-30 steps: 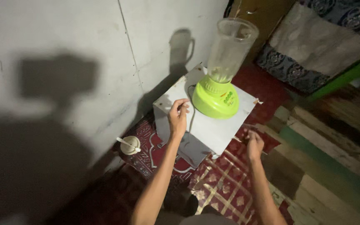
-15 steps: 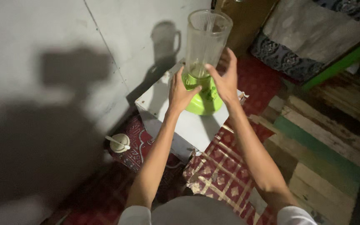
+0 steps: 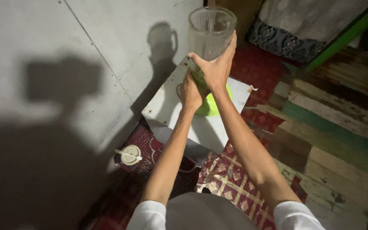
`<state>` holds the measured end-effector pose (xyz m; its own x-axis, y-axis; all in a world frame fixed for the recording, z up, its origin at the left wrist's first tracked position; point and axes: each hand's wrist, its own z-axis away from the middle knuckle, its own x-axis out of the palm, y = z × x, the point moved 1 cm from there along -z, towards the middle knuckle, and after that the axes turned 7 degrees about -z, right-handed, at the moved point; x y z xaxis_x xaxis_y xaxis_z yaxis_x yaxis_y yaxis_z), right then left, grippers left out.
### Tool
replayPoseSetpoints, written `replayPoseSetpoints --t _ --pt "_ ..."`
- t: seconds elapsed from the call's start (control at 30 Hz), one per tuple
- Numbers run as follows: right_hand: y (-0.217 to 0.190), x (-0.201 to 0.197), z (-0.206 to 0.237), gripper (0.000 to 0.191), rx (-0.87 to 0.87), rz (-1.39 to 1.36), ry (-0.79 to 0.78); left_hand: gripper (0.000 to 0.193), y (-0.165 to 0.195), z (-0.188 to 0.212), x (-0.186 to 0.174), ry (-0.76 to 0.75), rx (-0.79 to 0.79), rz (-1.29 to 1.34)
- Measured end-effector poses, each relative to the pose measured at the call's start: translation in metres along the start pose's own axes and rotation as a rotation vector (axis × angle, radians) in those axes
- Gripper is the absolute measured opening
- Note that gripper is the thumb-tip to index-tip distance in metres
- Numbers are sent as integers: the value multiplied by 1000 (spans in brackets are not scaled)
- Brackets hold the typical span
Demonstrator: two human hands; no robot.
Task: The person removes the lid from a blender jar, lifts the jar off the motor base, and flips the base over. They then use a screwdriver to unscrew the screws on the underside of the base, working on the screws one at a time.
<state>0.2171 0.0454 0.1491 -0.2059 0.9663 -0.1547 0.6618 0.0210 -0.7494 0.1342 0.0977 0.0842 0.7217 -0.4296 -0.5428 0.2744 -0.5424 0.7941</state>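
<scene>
At the upper centre of the frame a clear ribbed blender jar (image 3: 211, 30) stands upright on a lime-green blender base (image 3: 213, 105), which sits on a low white desk (image 3: 173, 100) pushed against the grey wall (image 3: 64, 64); the right hand (image 3: 215, 67) wraps the lower part of the jar, fingers closed around it with the thumb reaching left; the left hand (image 3: 191, 91) grips just below, fingers curled at the joint of jar and base, so that most of the base is hidden and only a green crescent shows at the right; whether the jar is seated or lifted off the base cannot be told. No labels or signs can be made out on the blender; the desk's far right corner shows a torn edge. On the patterned red mat (image 3: 228, 181) at the lower left of the desk stands a small round cream cup (image 3: 130, 154) with a white spoon across it; its contents are too dim to read. Striped wooden floorboards (image 3: 329, 140) fill the right side; a green bar (image 3: 346, 32) and dark patterned cloth (image 3: 280, 40) are cut off by the top edge.
</scene>
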Motion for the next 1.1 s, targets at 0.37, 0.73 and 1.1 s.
replayPoseSetpoints --t 0.37,0.73,1.1 --pt "-23 -27 10 121 20 29 -20 90 6 7 22 118 -93 86" --pt "-52 -58 45 124 -26 8 -89 106 13 65 -1 151 -101 63" --pt "9 -37 6 114 -29 -401 -316 106 10 29 -3 32 -226 3"
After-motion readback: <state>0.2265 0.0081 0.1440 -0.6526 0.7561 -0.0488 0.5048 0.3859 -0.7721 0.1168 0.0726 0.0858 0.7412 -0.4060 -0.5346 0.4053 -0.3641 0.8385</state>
